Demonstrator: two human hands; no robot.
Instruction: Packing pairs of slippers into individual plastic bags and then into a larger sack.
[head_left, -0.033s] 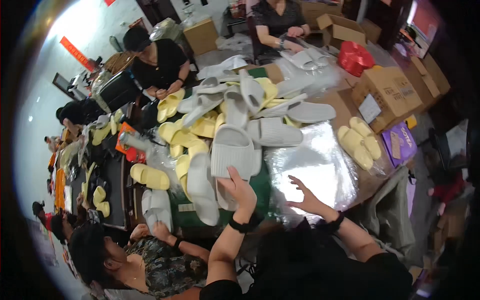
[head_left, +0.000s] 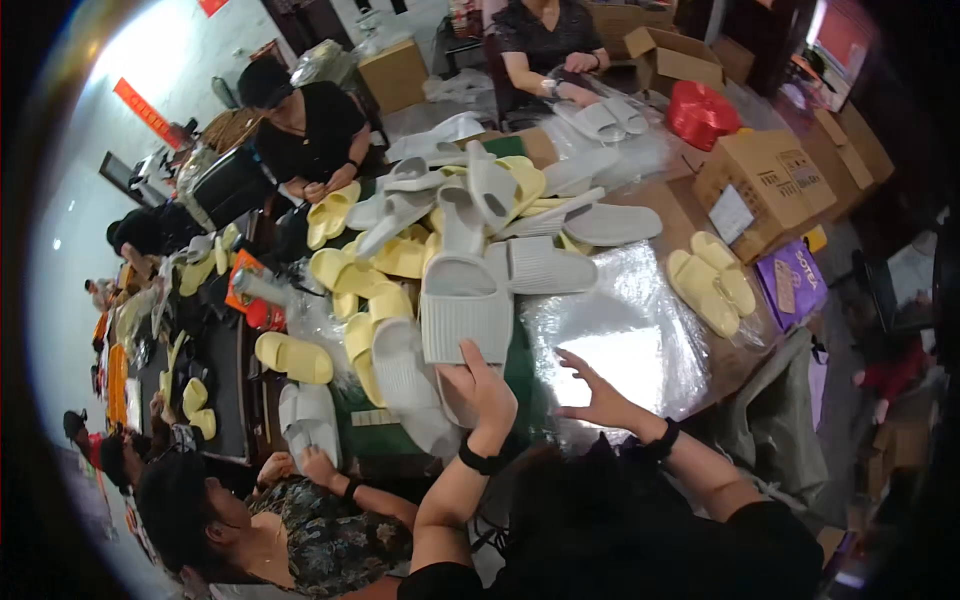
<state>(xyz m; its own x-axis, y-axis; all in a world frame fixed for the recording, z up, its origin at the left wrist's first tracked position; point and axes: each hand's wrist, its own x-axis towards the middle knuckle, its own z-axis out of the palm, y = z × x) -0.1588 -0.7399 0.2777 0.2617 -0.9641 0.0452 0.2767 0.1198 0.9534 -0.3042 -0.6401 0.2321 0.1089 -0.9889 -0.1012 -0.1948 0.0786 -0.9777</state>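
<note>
My left hand (head_left: 482, 388) grips the near end of a grey ribbed slipper (head_left: 465, 305), held flat over the table with its toe pointing away from me. My right hand (head_left: 598, 397) hovers with fingers spread just above a stack of clear plastic bags (head_left: 625, 335) and holds nothing. Just beyond the held slipper lies a heap of grey and yellow slippers (head_left: 470, 210). More grey slippers (head_left: 400, 370) lie to the left of my left hand.
A pair of yellow slippers (head_left: 710, 285) lies at right beside a purple bag (head_left: 795, 280) and a cardboard box (head_left: 765, 185). A red bag (head_left: 700, 112) sits farther back. Other people work opposite (head_left: 545, 40), at the left (head_left: 310, 130) and beside me (head_left: 300, 530).
</note>
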